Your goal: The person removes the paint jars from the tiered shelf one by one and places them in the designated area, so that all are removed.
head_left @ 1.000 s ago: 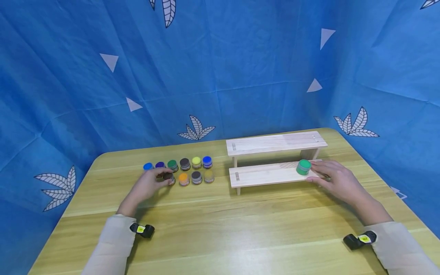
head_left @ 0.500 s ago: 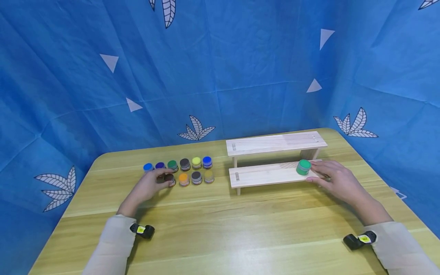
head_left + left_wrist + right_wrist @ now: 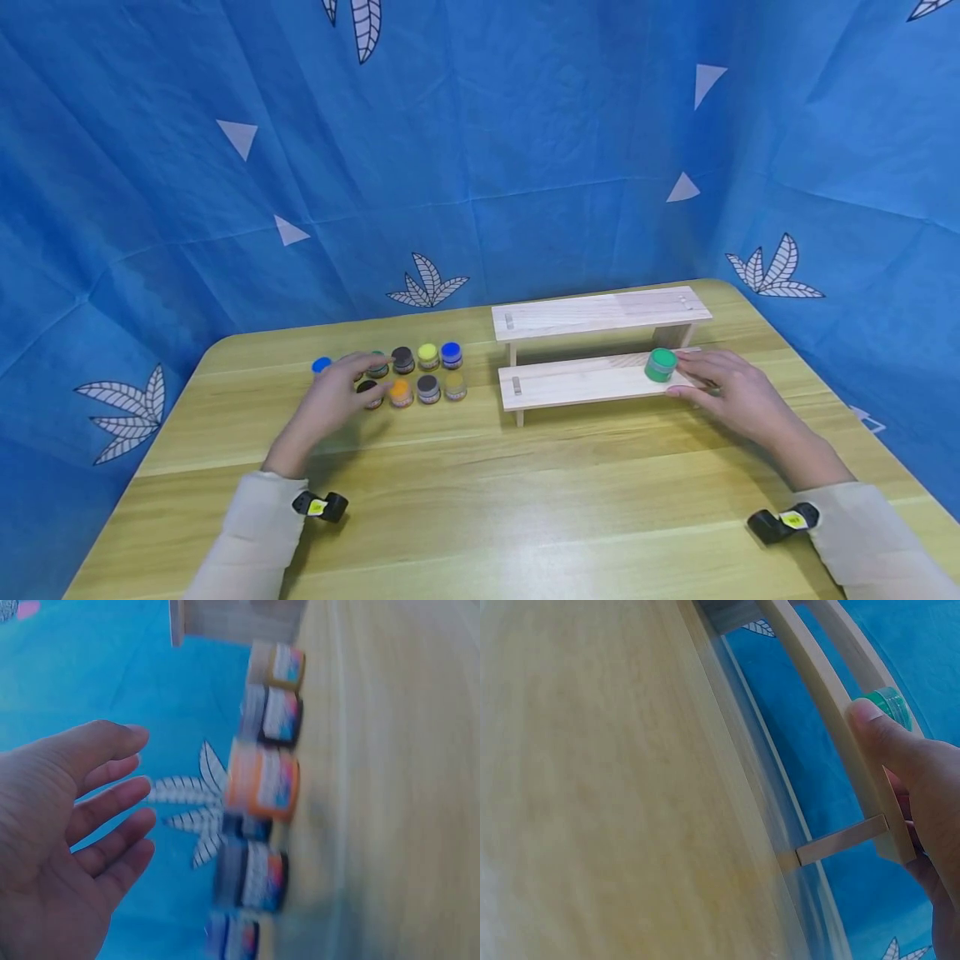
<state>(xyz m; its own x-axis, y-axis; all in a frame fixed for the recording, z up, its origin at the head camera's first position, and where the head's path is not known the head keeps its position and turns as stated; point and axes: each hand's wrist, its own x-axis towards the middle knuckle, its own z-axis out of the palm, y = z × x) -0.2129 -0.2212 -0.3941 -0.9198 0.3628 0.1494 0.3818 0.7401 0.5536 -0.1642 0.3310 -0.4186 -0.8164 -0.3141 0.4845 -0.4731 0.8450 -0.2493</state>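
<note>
My left hand (image 3: 333, 396) hovers at the left part of two rows of small paint jars, with fingers apart and nothing between them. Its thumb reaches toward the orange paint jar (image 3: 401, 392), and a dark brown jar (image 3: 370, 394) sits just under it. In the left wrist view the hand (image 3: 82, 817) is apart from the jars. My right hand (image 3: 738, 396) holds a green paint jar (image 3: 661, 365) by its right side, on the lower step of a wooden stand (image 3: 573, 382). The right wrist view has its thumb against the green jar (image 3: 889, 706).
Dark, yellow and blue jars (image 3: 452, 355) continue the rows to the right. The stand's upper step (image 3: 600, 313) is behind the lower one. A blue patterned curtain (image 3: 480, 167) hangs behind the wooden table (image 3: 510, 508).
My left hand has lifted slightly and moved right, away from the dark brown jar, its fingers spreading. The right hand and the green jar have stayed in place.
</note>
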